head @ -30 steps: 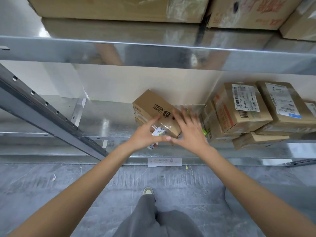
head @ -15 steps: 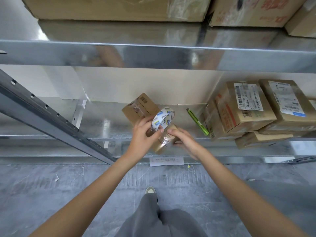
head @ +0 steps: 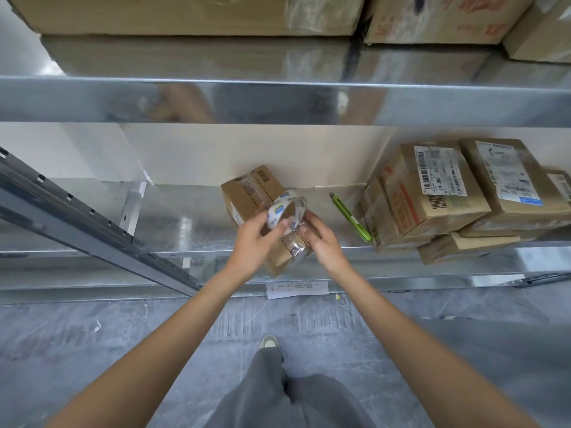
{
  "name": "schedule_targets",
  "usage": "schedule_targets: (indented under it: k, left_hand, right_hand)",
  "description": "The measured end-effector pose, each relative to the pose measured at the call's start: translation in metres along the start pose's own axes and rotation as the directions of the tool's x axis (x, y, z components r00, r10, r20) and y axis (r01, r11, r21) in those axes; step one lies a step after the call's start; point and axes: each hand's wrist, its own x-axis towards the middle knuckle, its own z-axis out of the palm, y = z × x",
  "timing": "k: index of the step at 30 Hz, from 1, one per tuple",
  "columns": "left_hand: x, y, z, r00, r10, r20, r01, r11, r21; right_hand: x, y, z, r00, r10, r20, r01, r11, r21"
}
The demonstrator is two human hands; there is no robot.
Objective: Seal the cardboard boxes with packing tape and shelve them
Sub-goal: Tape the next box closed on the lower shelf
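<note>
2 hands meet over the box point(head: 247, 197): left hand point(head: 251, 239) holds the tape point(head: 285, 208), right hand point(head: 321, 240) pinches its end, box lying just under them.

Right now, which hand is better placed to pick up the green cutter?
Right. The right hand lies nearer the green cutter, on its side of the box, while the left hand has its grip on the tape roll.

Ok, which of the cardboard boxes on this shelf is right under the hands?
The small box left of the green cutter, standing alone under the tape roll; the labelled boxes sit stacked further right.
</note>
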Motion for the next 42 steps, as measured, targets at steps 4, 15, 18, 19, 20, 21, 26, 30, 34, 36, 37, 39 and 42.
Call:
schedule_targets:
  k: [4, 15, 18, 19, 20, 21, 26, 30, 34, 36, 37, 39, 42]
  left_hand:
    - [-0.017, -0.005, -0.033, 0.999, -0.037, 0.006, 0.036, 0.986, 0.163]
    - [-0.024, 0.009, -0.070, 0.987, 0.132, 0.088, -0.157, 0.715, 0.682]
    - [-0.028, 0.005, -0.077, 0.976, 0.167, 0.140, -0.215, 0.648, 0.730]
    - [-0.031, 0.002, -0.080, 0.983, 0.135, 0.126, -0.184, 0.664, 0.725]
    - [-0.033, -0.002, -0.081, 0.990, 0.095, 0.108, -0.144, 0.681, 0.718]
    - [-0.035, -0.006, -0.082, 0.994, 0.059, 0.089, -0.104, 0.693, 0.714]
    - [-0.042, -0.018, -0.077, 0.999, -0.029, 0.034, -0.002, 0.729, 0.684]
    - [-0.049, -0.038, -0.074, 0.989, -0.138, 0.060, 0.076, 0.803, 0.591]
    - [-0.048, -0.051, -0.071, 0.989, -0.142, 0.048, 0.105, 0.883, 0.457]
    - [-0.048, -0.055, -0.069, 0.987, -0.154, 0.053, 0.116, 0.894, 0.432]
    - [-0.049, -0.056, -0.069, 0.986, -0.155, 0.053, 0.118, 0.898, 0.423]
    - [-0.050, -0.055, -0.067, 0.986, -0.159, 0.056, 0.124, 0.909, 0.398]
    - [-0.049, -0.055, -0.068, 0.984, -0.168, 0.066, 0.133, 0.923, 0.361]
  right_hand:
    - [-0.004, 0.003, 0.001, 1.000, -0.017, 0.025, 0.018, 0.999, -0.040]
    - [-0.008, -0.001, 0.000, 0.998, -0.067, 0.016, 0.068, 0.988, -0.139]
    - [-0.006, -0.001, -0.002, 0.998, -0.059, 0.029, 0.062, 0.990, -0.128]
    - [-0.006, -0.001, -0.002, 0.998, -0.061, 0.036, 0.064, 0.990, -0.124]
    - [-0.006, -0.001, -0.002, 0.997, -0.063, 0.038, 0.067, 0.990, -0.123]
    - [-0.007, -0.002, -0.002, 0.997, -0.065, 0.039, 0.069, 0.990, -0.121]
    - [-0.006, -0.001, -0.001, 0.996, -0.080, 0.037, 0.084, 0.986, -0.144]
    - [-0.009, 0.002, 0.002, 0.991, -0.127, 0.040, 0.133, 0.966, -0.220]
    - [-0.006, 0.000, -0.002, 0.960, -0.257, 0.109, 0.248, 0.606, -0.756]
    - [-0.006, -0.007, -0.003, 0.960, -0.229, 0.160, 0.248, 0.430, -0.868]
    - [-0.008, -0.010, -0.002, 0.963, -0.208, 0.170, 0.241, 0.391, -0.888]
    - [-0.013, -0.015, 0.001, 0.971, -0.177, 0.163, 0.216, 0.342, -0.915]
    - [-0.021, -0.022, 0.012, 0.984, -0.131, 0.123, 0.156, 0.291, -0.944]
